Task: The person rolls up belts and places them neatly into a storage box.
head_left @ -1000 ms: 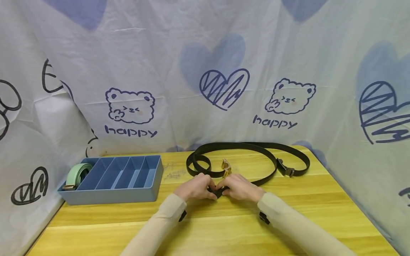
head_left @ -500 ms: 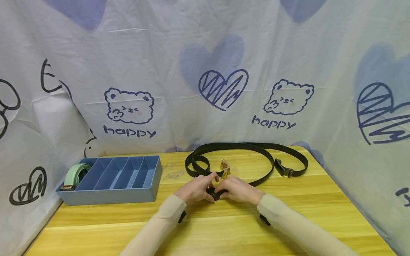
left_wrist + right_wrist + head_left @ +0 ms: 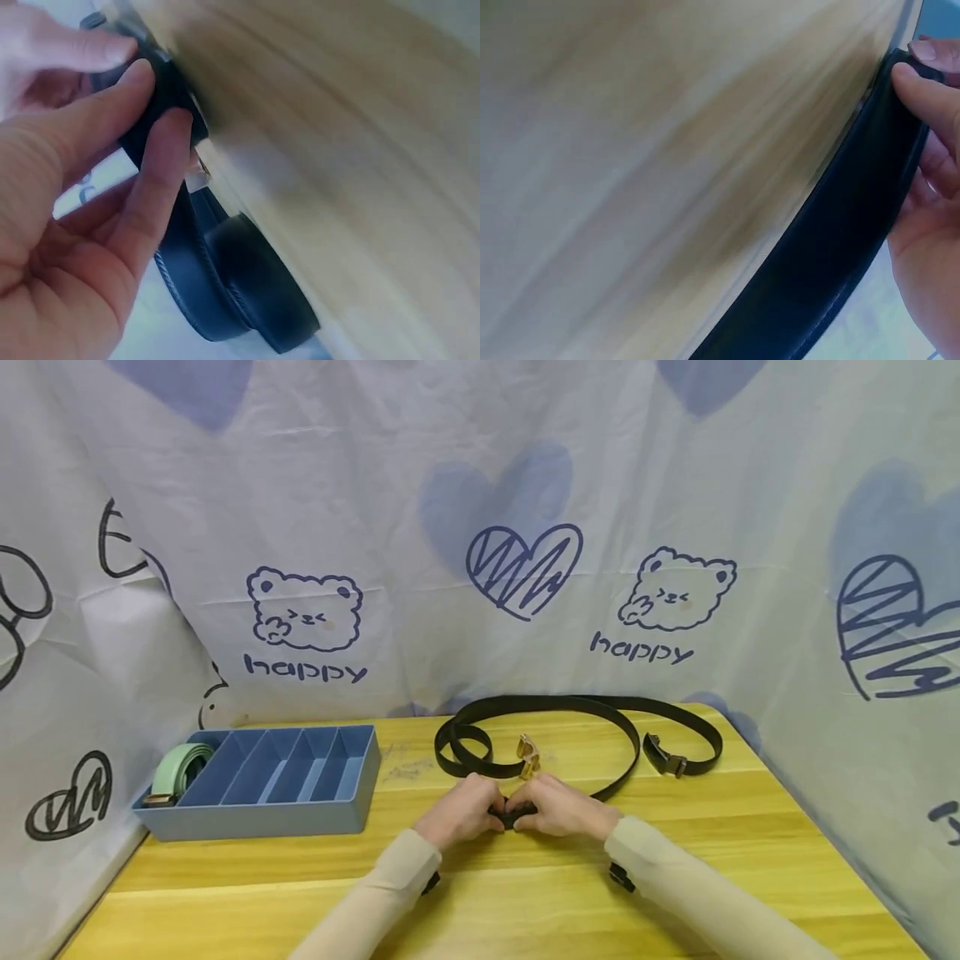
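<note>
To the right of the blue plastic tray with five compartments (image 3: 247, 823), a black leather-look strap (image 3: 817, 247) runs between two hands; the left hand (image 3: 461, 810) and the right hand (image 3: 566, 808) each pinch it with thumb against fingers. It should prove light, bendy yet springy, smooth enough to slip, hardly fragile; its flat faces near the folded end look the surest hold. Also right of the tray: one gold-coloured metal buckle (image 3: 531, 765) and, farthest, one dark metal buckle (image 3: 677, 766). One rolled pale-green belt (image 3: 171, 772) sits in the tray's leftmost compartment.
</note>
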`<state>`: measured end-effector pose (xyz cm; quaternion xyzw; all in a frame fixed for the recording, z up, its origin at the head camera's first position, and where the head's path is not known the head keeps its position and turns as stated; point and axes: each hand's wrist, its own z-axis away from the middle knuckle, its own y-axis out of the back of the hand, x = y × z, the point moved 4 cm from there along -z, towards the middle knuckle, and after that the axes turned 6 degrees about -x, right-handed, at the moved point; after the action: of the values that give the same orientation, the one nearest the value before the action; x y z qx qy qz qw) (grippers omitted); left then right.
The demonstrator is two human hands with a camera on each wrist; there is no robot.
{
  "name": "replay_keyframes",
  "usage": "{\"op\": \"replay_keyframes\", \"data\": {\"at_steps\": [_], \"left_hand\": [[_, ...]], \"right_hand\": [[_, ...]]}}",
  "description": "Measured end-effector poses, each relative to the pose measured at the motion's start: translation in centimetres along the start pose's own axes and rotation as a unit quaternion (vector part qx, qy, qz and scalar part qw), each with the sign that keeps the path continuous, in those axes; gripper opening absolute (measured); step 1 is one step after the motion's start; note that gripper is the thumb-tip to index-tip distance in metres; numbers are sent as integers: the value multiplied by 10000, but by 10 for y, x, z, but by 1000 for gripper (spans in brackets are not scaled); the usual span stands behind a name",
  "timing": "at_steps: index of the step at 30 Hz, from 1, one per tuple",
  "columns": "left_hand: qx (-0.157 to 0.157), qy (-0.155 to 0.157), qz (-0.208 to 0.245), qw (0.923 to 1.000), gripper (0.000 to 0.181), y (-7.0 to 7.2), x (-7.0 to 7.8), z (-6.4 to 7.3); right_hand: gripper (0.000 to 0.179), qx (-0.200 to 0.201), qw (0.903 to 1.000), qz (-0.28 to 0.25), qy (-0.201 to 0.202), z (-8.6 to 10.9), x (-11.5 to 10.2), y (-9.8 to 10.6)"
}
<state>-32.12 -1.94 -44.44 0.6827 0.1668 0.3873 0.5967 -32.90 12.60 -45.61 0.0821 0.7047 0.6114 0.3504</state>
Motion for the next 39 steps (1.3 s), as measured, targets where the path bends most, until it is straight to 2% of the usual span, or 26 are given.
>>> {"op": "replay_keyframes", "data": {"at_steps": [4, 9, 16, 19, 25, 28, 31, 33, 36, 39], "left_hand": [[-271, -74, 287, 9992, 8, -4, -6, 0], [-308, -352, 372, 9982, 10, -4, -9, 1], [-104, -393, -355, 9985, 5, -4, 2, 3], [-76, -401, -443, 9982, 5, -3, 4, 1], [-414, -510, -146, 9977, 19, 0, -2, 3], [-526, -600, 13, 9968, 20, 2, -4, 5], [-460, -645, -5, 9969, 14, 3, -4, 8], [-333, -597, -75, 9976, 11, 4, -3, 9], [-152, -340, -256, 9990, 6, 4, 3, 10], [52, -74, -556, 9984, 16, 1, 9, 9]], "right_hand": [[31, -107, 9998, -181, 52, 5, 4, -3], [20, -56, 9999, 20, 138, 3, 1, 0], [10, 84, 9998, 205, -21, -4, -12, 6], [14, -8, 9998, 191, -8, -4, -11, 6], [37, -508, 9984, 245, 92, 2, -2, 7], [32, -475, 9980, 360, 213, 2, -3, 6], [22, -263, 9979, 506, 307, -1, -8, 5], [17, -143, 9980, 579, 222, -4, -11, 4], [12, -27, 9979, 651, 0, -7, -13, 4], [11, -31, 9982, 591, -106, -9, -12, 3]]}}
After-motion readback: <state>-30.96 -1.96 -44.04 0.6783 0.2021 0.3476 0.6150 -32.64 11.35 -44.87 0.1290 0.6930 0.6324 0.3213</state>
